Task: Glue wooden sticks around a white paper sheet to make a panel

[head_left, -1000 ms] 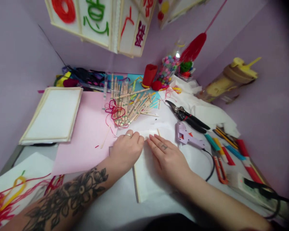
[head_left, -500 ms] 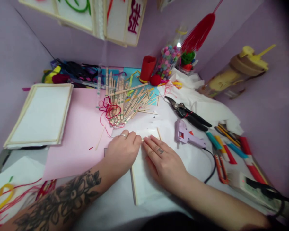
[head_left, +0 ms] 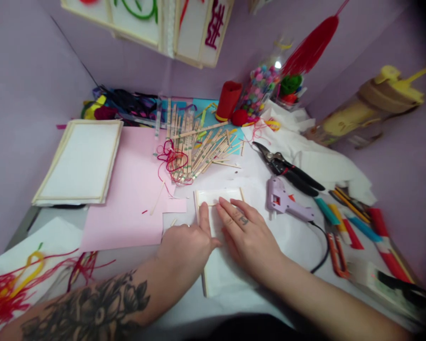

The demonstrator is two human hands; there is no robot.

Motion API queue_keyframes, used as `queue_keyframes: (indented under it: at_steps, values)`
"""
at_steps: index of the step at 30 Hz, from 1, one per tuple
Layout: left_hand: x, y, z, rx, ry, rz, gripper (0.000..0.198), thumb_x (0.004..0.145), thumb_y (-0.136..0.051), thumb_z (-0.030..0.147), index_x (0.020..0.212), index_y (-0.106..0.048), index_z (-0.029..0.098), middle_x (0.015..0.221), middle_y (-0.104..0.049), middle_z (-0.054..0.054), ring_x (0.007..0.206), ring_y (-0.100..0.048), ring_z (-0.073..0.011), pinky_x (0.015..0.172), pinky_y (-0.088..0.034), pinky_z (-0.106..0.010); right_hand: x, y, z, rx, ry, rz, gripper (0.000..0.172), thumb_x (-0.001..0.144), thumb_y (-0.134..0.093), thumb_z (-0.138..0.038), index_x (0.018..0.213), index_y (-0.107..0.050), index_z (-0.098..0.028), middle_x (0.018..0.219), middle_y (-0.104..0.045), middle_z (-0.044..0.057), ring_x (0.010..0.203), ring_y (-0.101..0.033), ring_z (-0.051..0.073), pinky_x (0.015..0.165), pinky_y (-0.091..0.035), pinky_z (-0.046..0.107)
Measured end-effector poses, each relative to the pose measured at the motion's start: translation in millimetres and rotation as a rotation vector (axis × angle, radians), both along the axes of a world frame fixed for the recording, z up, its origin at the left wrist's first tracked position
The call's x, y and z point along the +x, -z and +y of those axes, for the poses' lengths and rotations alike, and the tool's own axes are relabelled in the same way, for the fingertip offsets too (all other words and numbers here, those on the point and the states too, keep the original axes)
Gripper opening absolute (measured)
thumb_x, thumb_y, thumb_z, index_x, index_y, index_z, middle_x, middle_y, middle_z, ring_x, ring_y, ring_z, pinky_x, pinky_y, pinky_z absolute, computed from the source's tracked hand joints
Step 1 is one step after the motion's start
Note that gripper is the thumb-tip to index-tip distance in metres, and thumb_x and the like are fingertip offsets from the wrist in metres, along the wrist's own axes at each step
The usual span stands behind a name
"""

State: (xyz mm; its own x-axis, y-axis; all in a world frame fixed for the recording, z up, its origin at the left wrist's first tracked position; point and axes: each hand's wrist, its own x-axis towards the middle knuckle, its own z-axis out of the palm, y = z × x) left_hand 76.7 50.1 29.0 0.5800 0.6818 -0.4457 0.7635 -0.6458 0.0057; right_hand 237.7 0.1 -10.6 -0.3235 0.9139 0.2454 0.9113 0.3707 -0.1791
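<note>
left hand: index straight, rest curled, grip unclear | right hand: flat on rectangular wood-edged white panel

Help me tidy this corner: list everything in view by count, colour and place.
Wood-edged panel: 1, white, under hands
Framed panels: uncounted, white, left
Paper: 1 sheet, pink, left
Sticks: many, beige, centre
Thread: 1 tangle, dark red, centre
Cylinder: 1, red, back
Ball: 1, red, back
Pompom bottle: 1, multicoloured, back
Pruning shears: 1, black, right
Glue gun: 1, lilac, right
Handled tool: 1, orange, right
Slim tools: several, mixed, right
Tumbler: 1, yellowish, upper right
Power strip: 1, white, lower right
Lettered panels: several, white, overhead
Tassel: 1, red, upper right
Strands: many, red, lower left
Crumpled heap: 1, white, right
Clutter: uncounted, mixed, back left
Left hand: 1, bare, at panel
Right hand: 1, bare, on panel
</note>
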Motion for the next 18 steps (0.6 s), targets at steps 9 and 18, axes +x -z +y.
queue_keyframes:
  at_steps: [9, 18]
  values:
    - [0.2, 2.4, 1.1, -0.016, -0.037, -0.03, 0.077, 0.088, -0.052, 0.052, 0.144, -0.03, 0.003, 0.063, -0.066, -0.011, 0.059, -0.066, -0.0227, 0.051, -0.044, -0.026, -1.5, -1.6, 0.9, 0.027, 0.029, 0.037, 0.04, 0.087, -0.05, -0.014, 0.126, -0.056, -0.006, 0.132, -0.056, 0.015, 0.114, -0.05, 0.032, 0.089, -0.049, 0.05]
    - [-1.9, 5.1, 1.2, -0.007, -0.019, -0.04, 0.073, 0.089, -0.053, 0.048, 0.144, -0.032, 0.005, 0.07, -0.069, -0.012, 0.064, -0.067, -0.0243, 0.051, -0.042, -0.027, -0.9, -5.6, -3.3, 0.053, 0.058, 0.039, 0.037, 0.089, -0.049, -0.018, 0.121, -0.059, -0.004, 0.121, -0.063, 0.018, 0.114, -0.055, 0.03, 0.09, -0.051, 0.047]
